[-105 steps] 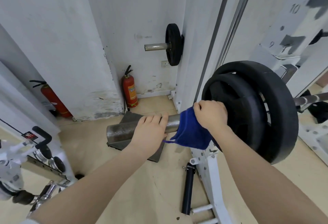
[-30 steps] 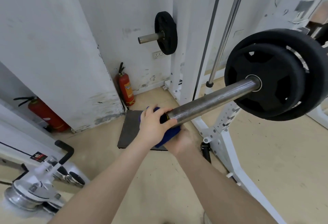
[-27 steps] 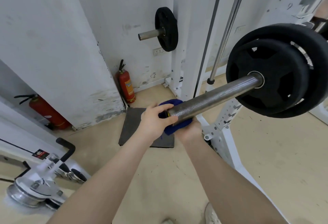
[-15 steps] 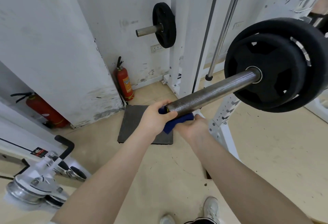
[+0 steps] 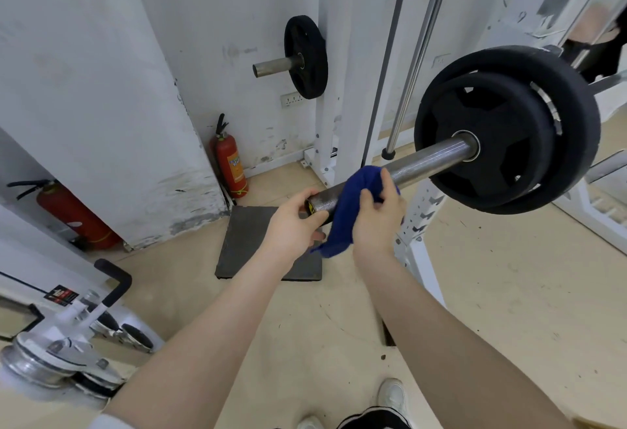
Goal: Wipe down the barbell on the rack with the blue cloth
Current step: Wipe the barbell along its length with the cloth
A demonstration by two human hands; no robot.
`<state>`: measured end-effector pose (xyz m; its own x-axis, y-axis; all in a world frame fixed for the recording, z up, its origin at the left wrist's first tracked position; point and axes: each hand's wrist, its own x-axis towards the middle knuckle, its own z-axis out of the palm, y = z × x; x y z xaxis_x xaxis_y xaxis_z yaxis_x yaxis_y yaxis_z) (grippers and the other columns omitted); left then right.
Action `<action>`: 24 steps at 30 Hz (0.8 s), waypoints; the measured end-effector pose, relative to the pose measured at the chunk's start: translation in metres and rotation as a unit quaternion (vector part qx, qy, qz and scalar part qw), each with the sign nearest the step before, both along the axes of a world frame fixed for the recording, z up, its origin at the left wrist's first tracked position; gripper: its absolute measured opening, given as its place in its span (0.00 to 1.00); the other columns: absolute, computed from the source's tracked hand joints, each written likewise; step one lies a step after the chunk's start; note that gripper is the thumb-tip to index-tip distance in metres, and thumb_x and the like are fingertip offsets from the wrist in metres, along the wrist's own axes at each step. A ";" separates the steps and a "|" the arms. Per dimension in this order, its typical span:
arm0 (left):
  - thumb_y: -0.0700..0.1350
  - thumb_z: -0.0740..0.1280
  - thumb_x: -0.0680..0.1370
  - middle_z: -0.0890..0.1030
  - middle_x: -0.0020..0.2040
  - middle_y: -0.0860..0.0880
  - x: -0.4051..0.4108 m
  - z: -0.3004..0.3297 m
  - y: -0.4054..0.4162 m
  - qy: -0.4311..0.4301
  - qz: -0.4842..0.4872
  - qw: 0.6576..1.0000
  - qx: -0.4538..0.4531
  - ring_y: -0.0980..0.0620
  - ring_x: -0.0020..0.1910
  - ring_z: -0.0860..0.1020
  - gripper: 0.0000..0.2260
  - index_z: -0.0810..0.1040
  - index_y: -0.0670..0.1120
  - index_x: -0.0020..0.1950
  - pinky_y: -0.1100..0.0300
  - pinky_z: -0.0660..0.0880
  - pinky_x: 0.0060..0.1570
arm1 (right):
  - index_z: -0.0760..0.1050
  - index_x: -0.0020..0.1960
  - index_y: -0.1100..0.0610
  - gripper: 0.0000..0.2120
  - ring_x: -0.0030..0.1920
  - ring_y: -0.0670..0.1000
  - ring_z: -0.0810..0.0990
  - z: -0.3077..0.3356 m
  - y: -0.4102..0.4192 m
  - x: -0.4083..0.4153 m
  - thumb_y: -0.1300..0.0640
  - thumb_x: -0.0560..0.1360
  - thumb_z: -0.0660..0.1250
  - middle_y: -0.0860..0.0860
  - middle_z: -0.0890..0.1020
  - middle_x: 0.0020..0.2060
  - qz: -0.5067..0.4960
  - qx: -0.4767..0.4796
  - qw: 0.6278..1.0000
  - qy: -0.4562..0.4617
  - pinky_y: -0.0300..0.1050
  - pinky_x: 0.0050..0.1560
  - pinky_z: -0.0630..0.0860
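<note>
We wipe the bar's end with the cloth

The blue cloth drapes over the barbell near its free end, away from the black plates. Our right hand curls round the cloth on the bar. Our left hand grips the bar's tip, both arms reaching forward.

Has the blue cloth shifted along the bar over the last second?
Yes. The blue cloth was bunched at the bar's tip; now it drapes over the bar farther in toward the weight plates, gripped by the right hand.
</note>
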<state>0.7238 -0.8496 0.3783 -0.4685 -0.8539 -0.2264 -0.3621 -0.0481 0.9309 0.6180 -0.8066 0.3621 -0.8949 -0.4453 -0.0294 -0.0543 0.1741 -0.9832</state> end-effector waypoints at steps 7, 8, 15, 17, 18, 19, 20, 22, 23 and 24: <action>0.42 0.65 0.77 0.78 0.56 0.50 0.000 0.001 0.002 0.021 0.006 1.000 0.010 0.55 0.39 0.81 0.19 0.69 0.54 0.66 0.73 0.74 0.29 | 0.76 0.61 0.51 0.16 0.60 0.55 0.68 -0.030 0.005 0.027 0.52 0.75 0.61 0.52 0.75 0.63 0.051 0.111 0.924 0.361 0.54 0.59 0.68; 0.42 0.66 0.77 0.78 0.56 0.50 0.001 0.002 0.001 0.014 0.003 1.000 0.011 0.55 0.38 0.81 0.19 0.69 0.54 0.66 0.71 0.73 0.30 | 0.76 0.60 0.47 0.16 0.59 0.54 0.67 -0.034 0.005 0.017 0.49 0.75 0.59 0.51 0.76 0.62 0.056 0.122 0.907 0.399 0.57 0.59 0.67; 0.43 0.65 0.77 0.76 0.56 0.52 -0.001 0.007 -0.002 -0.032 -0.006 0.999 0.005 0.52 0.37 0.79 0.18 0.70 0.56 0.65 0.64 0.74 0.37 | 0.77 0.59 0.47 0.17 0.65 0.57 0.65 -0.017 -0.012 -0.044 0.46 0.78 0.53 0.49 0.73 0.65 0.003 0.207 0.918 0.337 0.60 0.69 0.55; 0.42 0.65 0.77 0.76 0.55 0.52 -0.001 0.006 -0.002 -0.028 -0.002 1.000 0.005 0.53 0.36 0.79 0.18 0.70 0.56 0.65 0.65 0.74 0.36 | 0.77 0.57 0.52 0.19 0.63 0.58 0.68 -0.022 -0.013 -0.028 0.49 0.77 0.51 0.52 0.76 0.62 0.043 0.184 0.897 0.400 0.60 0.67 0.61; 0.42 0.65 0.77 0.76 0.54 0.53 -0.001 0.005 -0.002 -0.028 -0.004 1.000 0.004 0.53 0.36 0.79 0.18 0.70 0.57 0.65 0.66 0.73 0.36 | 0.77 0.57 0.54 0.18 0.62 0.58 0.69 -0.029 -0.010 -0.024 0.51 0.76 0.52 0.53 0.77 0.61 0.075 0.171 0.876 0.445 0.59 0.66 0.62; 0.42 0.65 0.77 0.75 0.54 0.53 -0.001 0.005 -0.003 -0.031 -0.008 0.999 0.004 0.53 0.37 0.79 0.18 0.70 0.57 0.64 0.66 0.73 0.35 | 0.76 0.58 0.54 0.18 0.63 0.59 0.70 -0.034 -0.005 -0.028 0.52 0.76 0.52 0.54 0.78 0.61 0.110 0.163 0.853 0.484 0.57 0.67 0.60; 0.42 0.65 0.77 0.75 0.54 0.53 -0.001 0.005 -0.002 -0.034 -0.015 0.999 0.000 0.53 0.38 0.79 0.18 0.69 0.57 0.63 0.67 0.72 0.35 | 0.76 0.60 0.54 0.19 0.63 0.58 0.71 -0.034 0.000 -0.038 0.53 0.76 0.52 0.53 0.78 0.61 0.145 0.160 0.833 0.509 0.55 0.68 0.56; 0.42 0.64 0.77 0.75 0.56 0.53 -0.001 0.007 -0.003 -0.053 -0.026 0.998 -0.018 0.53 0.41 0.78 0.16 0.70 0.57 0.61 0.68 0.71 0.34 | 0.74 0.62 0.53 0.21 0.65 0.56 0.71 -0.026 -0.001 -0.067 0.51 0.77 0.48 0.52 0.78 0.61 0.173 0.166 0.825 0.512 0.51 0.70 0.52; 0.43 0.64 0.77 0.76 0.58 0.52 -0.001 0.007 -0.003 -0.070 -0.030 0.997 -0.032 0.53 0.43 0.78 0.16 0.69 0.56 0.63 0.68 0.70 0.34 | 0.75 0.61 0.53 0.23 0.66 0.54 0.70 -0.022 -0.005 -0.081 0.50 0.77 0.46 0.51 0.78 0.60 0.161 0.177 0.837 0.493 0.52 0.71 0.51; 0.44 0.63 0.77 0.76 0.59 0.52 -0.001 0.008 -0.002 -0.088 -0.035 0.994 -0.049 0.51 0.45 0.78 0.17 0.69 0.56 0.65 0.69 0.70 0.35 | 0.75 0.60 0.52 0.24 0.66 0.53 0.70 -0.018 -0.009 -0.093 0.48 0.76 0.44 0.50 0.78 0.59 0.138 0.188 0.854 0.466 0.54 0.72 0.53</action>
<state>0.7232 -0.8513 0.3865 -0.4872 -0.8431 -0.2275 -0.5191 0.0701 0.8518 0.5254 -0.8161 0.3442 -0.4709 -0.7585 0.4505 -0.8719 0.3227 -0.3682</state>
